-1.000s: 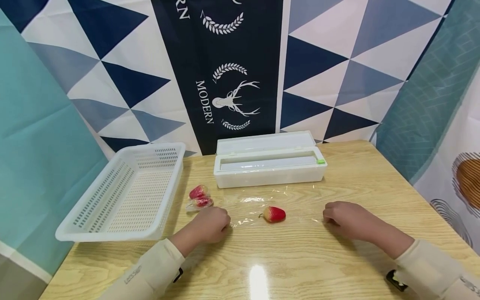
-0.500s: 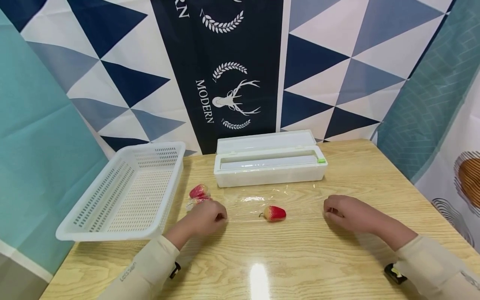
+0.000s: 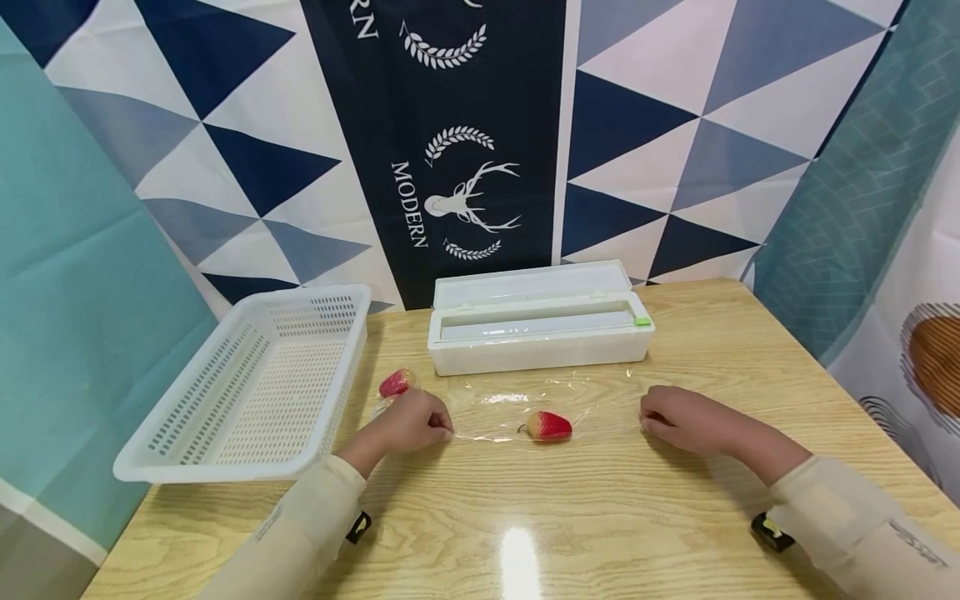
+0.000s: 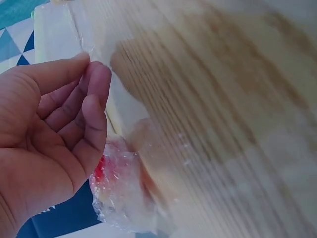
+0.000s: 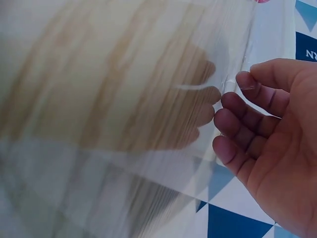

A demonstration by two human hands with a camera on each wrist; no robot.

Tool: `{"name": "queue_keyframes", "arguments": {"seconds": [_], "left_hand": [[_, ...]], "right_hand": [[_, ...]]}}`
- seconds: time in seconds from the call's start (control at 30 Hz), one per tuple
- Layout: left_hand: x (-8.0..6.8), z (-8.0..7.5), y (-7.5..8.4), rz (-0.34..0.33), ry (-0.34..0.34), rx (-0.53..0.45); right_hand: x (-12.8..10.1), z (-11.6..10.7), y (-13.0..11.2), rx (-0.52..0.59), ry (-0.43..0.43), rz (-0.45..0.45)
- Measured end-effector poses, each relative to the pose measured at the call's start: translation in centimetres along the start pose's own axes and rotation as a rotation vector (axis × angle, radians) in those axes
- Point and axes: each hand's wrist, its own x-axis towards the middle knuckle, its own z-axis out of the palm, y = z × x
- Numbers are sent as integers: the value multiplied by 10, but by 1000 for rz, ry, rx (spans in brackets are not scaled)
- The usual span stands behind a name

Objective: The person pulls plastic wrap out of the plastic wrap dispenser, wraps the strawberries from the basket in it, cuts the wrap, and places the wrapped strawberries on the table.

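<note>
A sheet of cling film [image 3: 506,398] lies across the table in front of the white cling film box [image 3: 540,354]. On the film sits a small red and cream strawberry-like fruit [image 3: 550,426], its thin stem to the left. My left hand [image 3: 411,422] pinches the film's near left corner between thumb and forefinger. At the near right corner my right hand [image 3: 688,422] pinches the film in the same way. In the left wrist view, a fruit wrapped in film [image 4: 119,188] lies beyond my left hand. My left hand partly hides the wrapped fruits [image 3: 396,382] in the head view.
A white perforated basket [image 3: 330,454] stands on the left of the wooden table [image 3: 600,533]. The box stands at the back with its lid [image 3: 532,285] raised and a film roll [image 3: 536,326] inside. Patterned cloth [image 3: 480,200] hangs behind the table.
Both hands have shifted slightly away from me, and the film's near edge now looks drawn straighter between them. Less of the wrapped fruits shows past my left hand. The loose fruit stays put.
</note>
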Motion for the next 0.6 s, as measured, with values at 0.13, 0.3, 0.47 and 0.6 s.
{"name": "queue_keyframes", "arguments": {"seconds": [0.13, 0.3, 0.47, 0.6], "left_hand": [[4, -3, -6, -37, -48, -79], [9, -11, -7, -61, -64, -159], [15, -18, -4, -135, -19, -134], [21, -21, 4, -239, 90, 40]], "right_hand": [[2, -1, 0, -1, -2, 3], [3, -1, -1, -3, -4, 14], [4, -2, 0, 2, -2, 20], [5, -2, 2, 0, 0, 22]]}}
